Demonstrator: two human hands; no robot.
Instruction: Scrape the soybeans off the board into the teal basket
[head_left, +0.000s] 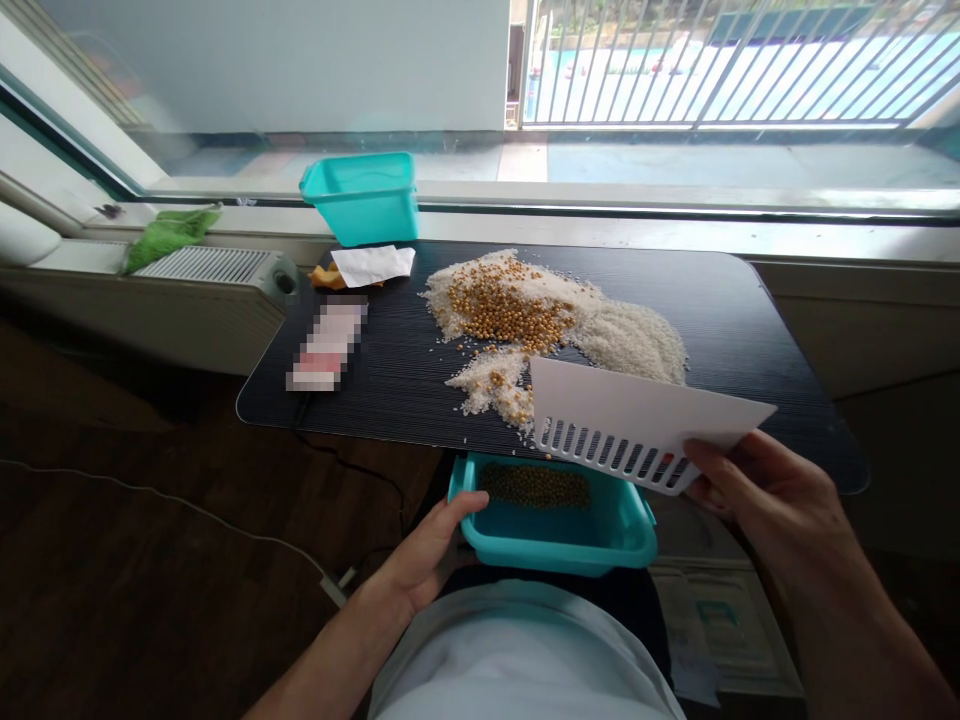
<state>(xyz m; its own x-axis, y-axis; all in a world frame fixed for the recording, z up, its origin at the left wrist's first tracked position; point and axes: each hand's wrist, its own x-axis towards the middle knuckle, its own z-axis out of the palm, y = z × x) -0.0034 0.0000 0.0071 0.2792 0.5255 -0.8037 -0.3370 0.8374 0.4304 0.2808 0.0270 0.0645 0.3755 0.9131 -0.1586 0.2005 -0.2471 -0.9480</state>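
My right hand (pixel 757 490) grips a white slotted plastic scraper (pixel 637 405), held tilted over the table's front edge. The scraper's left end touches or hangs just above a small patch of mixed grains. My left hand (pixel 431 545) holds the left rim of a turquoise plastic tub (pixel 555 552) at my lap, thumb over the rim. Dark greenish beans (pixel 536 487) lie in the tub. On the table, yellow soybeans (pixel 499 305) are mixed into a heap of white rice (pixel 634 335). Part of the heap is hidden behind the scraper.
A second turquoise tub (pixel 367 205) stands at the back by the window. A white paper (pixel 375 265) rests on an orange cloth (pixel 328 277), near a blurred-out device (pixel 328 345) with a cable. A radiator (pixel 217 265) with a green cloth (pixel 169 235) is at left.
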